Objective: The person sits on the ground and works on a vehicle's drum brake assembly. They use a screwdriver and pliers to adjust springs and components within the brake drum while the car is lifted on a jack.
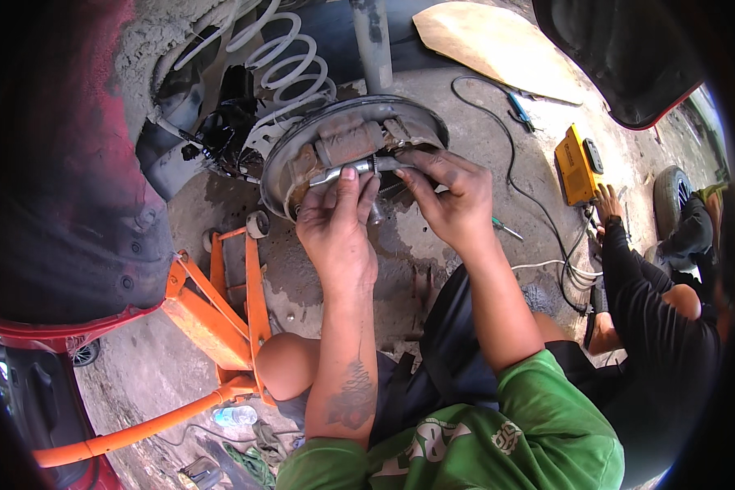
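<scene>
In front of me is a drum brake assembly with a round, dirty backing plate [274, 173] and rusty brown parts [349, 142] in its middle. A silver metal brake adjuster rod [364, 166] with a toothed wheel lies crosswise just before it. My left hand [340, 219] pinches the rod's left part between thumb and fingers. On its right end, my right hand [459, 194] closes its thumb and forefinger, by the plate's right side. Both sets of fingertips are blackened. Whether the rod touches the brake parts I cannot tell.
A pale coil spring [290, 61] hangs at upper left beside the red car body [106, 147]. An orange floor jack [208, 322] stands left of my knee. At right, another person's hand [608, 204] touches a yellow box-shaped machine [577, 170] with cables [510, 167]. A plastic bottle [234, 416] lies at lower left.
</scene>
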A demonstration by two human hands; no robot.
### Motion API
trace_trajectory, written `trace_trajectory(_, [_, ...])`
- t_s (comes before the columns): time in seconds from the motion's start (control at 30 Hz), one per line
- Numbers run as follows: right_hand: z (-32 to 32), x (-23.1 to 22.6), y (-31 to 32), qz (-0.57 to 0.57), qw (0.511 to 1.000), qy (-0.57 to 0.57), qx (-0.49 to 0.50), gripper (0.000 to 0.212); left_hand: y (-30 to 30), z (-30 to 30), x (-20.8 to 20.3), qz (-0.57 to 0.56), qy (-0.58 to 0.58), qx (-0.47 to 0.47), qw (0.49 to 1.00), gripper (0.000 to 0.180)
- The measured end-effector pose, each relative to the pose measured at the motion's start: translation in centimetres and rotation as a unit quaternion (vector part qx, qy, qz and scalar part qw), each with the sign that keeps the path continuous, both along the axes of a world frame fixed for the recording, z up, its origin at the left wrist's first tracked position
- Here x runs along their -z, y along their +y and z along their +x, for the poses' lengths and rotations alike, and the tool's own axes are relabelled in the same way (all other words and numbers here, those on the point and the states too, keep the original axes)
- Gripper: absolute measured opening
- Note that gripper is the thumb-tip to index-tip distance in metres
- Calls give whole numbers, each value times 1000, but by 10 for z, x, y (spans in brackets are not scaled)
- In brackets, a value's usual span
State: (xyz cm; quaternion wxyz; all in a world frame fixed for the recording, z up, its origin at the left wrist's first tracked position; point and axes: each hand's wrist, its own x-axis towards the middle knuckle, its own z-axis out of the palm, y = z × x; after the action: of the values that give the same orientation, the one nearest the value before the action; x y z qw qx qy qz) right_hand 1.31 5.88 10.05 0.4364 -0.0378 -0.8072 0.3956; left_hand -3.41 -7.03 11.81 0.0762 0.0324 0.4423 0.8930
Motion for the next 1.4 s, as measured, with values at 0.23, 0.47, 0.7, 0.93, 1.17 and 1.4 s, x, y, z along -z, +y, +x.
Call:
trace_trajectory(0.23, [-2,-8,15,278,956,50,77,35,3,2,-1,14,2,-18,1000,16])
trace_trajectory(0.47, [-9,-2,23,318,942,94,50,35,11,4,1,19,11,-53,998,13])
trace_trajectory(0.7, [8,-1,14,134,990,33,-11,28,15,5,2,22,4,-71,997,12])
trace_trajectory(0.93, [4,5,-18,-478,861,74,-158,21,14,1,0,38,-6,-76,996,18])
trace_trajectory(1.17, [7,-4,-20,-589,787,20,-182,28,6,-1,-1,-5,-16,-51,999,14])
trace_trajectory(1.4, [8,-11,-4,-509,845,-79,-144,22,0,-1,-2,-38,-22,-31,999,13])
